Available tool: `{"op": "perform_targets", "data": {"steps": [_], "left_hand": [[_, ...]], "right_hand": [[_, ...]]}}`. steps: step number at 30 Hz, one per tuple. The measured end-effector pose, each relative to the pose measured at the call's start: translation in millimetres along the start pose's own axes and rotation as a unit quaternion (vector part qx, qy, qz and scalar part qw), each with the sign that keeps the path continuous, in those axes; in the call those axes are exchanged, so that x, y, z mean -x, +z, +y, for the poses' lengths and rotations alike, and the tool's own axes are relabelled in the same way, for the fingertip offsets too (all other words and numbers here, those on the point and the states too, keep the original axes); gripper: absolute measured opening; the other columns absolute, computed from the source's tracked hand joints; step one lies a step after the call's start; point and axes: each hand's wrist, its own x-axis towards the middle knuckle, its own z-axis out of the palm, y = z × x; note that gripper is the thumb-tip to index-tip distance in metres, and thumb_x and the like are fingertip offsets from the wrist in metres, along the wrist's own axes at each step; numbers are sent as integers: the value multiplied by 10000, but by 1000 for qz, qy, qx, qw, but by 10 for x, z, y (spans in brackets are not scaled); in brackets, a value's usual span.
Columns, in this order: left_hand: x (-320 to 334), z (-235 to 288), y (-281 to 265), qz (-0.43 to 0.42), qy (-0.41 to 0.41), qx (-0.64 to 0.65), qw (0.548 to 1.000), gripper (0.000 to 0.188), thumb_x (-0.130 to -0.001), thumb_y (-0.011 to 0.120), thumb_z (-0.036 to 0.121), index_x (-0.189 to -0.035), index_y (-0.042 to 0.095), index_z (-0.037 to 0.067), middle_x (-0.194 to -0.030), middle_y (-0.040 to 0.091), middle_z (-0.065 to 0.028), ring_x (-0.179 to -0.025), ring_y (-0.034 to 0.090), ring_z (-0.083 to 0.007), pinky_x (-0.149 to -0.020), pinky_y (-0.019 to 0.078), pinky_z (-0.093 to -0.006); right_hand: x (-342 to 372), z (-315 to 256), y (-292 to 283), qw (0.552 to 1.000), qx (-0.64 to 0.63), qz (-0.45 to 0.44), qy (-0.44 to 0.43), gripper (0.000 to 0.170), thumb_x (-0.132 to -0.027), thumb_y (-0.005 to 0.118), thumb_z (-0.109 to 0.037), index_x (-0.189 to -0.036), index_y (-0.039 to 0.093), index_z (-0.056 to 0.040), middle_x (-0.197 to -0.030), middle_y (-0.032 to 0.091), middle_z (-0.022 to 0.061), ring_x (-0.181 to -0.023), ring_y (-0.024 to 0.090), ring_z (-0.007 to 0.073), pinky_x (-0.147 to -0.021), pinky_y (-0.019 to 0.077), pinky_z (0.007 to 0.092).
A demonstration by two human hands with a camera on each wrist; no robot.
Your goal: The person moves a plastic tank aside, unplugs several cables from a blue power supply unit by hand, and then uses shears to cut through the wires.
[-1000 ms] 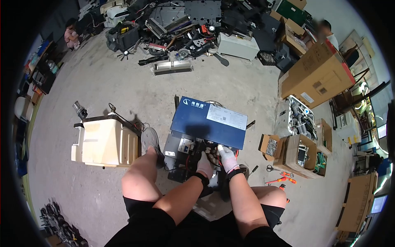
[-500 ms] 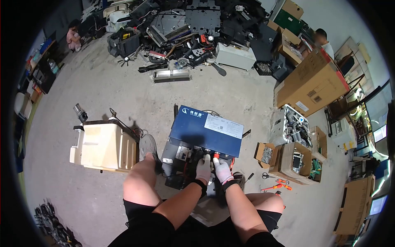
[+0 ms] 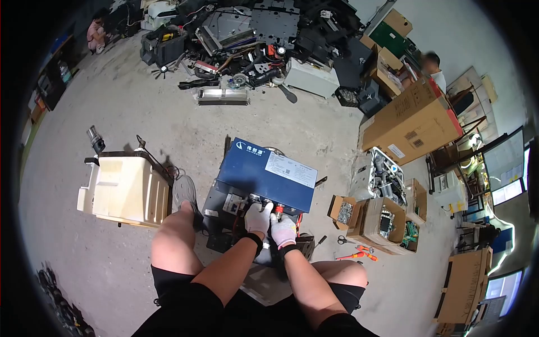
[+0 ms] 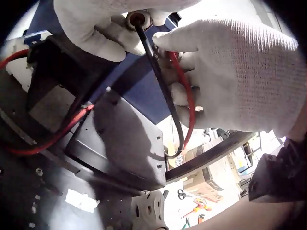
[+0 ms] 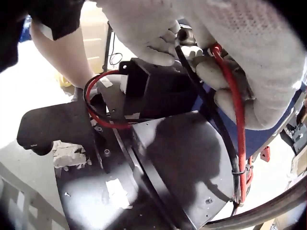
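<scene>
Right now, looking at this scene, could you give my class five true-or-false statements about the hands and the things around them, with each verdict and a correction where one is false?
1. The left hand and the right hand are both gloved. True.
2. The cable running into the right hand's grip is black. False: it is the red cable.
3. A white label is on the blue metal box. True.
4. Beside the left shoe stands a chair. False: a cream plastic tank stands there.
5. The scissors lie to the right of the blue metal box. True.
</scene>
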Motion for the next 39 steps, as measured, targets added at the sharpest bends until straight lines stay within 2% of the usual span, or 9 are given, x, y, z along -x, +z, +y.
{"op": "perform_targets", "data": {"steps": [4,10,15,21,22,30,32,35,39], "left_hand": [[-8,76,-74,-21,20,-28,999,482,-859,647,475,-808,708,0,-798,662,-263,-794,664,-439,-714,506,-482],[-107,-248,63,-146,-128,329,924,459,-1018,524,464,-843,667,65,-716,637,-12,-569,574,-110,-534,453,-284],[128,-81,17,-107,-127,301,939,361,-993,622,377,-841,636,50,-714,628,-12,-600,585,-90,-508,449,-268],[357,326,-245,-40,-79,223,971,277,-931,712,289,-898,668,17,-727,653,-12,-671,636,-108,-631,512,-298],[346,334,-259,-47,-87,186,978,325,-912,694,338,-878,697,15,-821,717,-129,-788,680,-253,-724,501,-387],[47,-250,37,-72,-44,118,989,468,-972,588,432,-833,698,-2,-761,691,-141,-706,642,-272,-679,485,-402],[98,-137,-62,-108,-147,216,959,476,-1002,549,435,-853,712,13,-743,685,-72,-700,621,-177,-649,486,-345],[32,-225,-45,-123,-174,273,938,461,-1023,524,417,-874,713,24,-752,675,-26,-662,595,-113,-599,480,-312],[-56,-415,89,-104,-176,283,937,438,-1021,539,419,-885,703,37,-781,675,-12,-620,594,-115,-566,468,-292]], "right_hand": [[-142,180,66,998,-49,-34,-13,517,-939,631,-479,-1000,693,30,-880,710,266,-914,691,419,-809,515,476],[-274,330,-33,849,-445,-276,67,393,-1040,557,-336,-964,701,22,-813,680,20,-676,590,110,-646,479,278],[-225,378,164,988,-132,-73,-9,413,-1014,593,-361,-960,716,30,-761,709,53,-653,623,131,-643,488,289],[-247,276,-35,908,-364,-202,42,435,-1027,565,-393,-939,699,11,-749,705,48,-640,630,144,-611,495,308],[-256,246,-69,861,-437,-243,86,445,-1033,552,-401,-944,690,12,-747,700,48,-640,628,141,-604,494,315],[-264,141,172,999,12,-50,-12,602,-1017,461,-503,-959,672,58,-938,651,362,-1000,616,525,-864,482,552],[-306,244,210,998,-6,-68,-10,543,-1028,474,-484,-1004,664,25,-888,704,260,-875,685,428,-776,528,484],[-344,317,179,853,-477,-199,70,358,-1057,498,-403,-1148,590,-70,-932,664,13,-754,637,145,-652,522,315],[-311,118,-96,724,-624,-262,133,303,-1026,582,-355,-1112,606,-65,-911,652,18,-780,631,145,-677,505,300]]}}
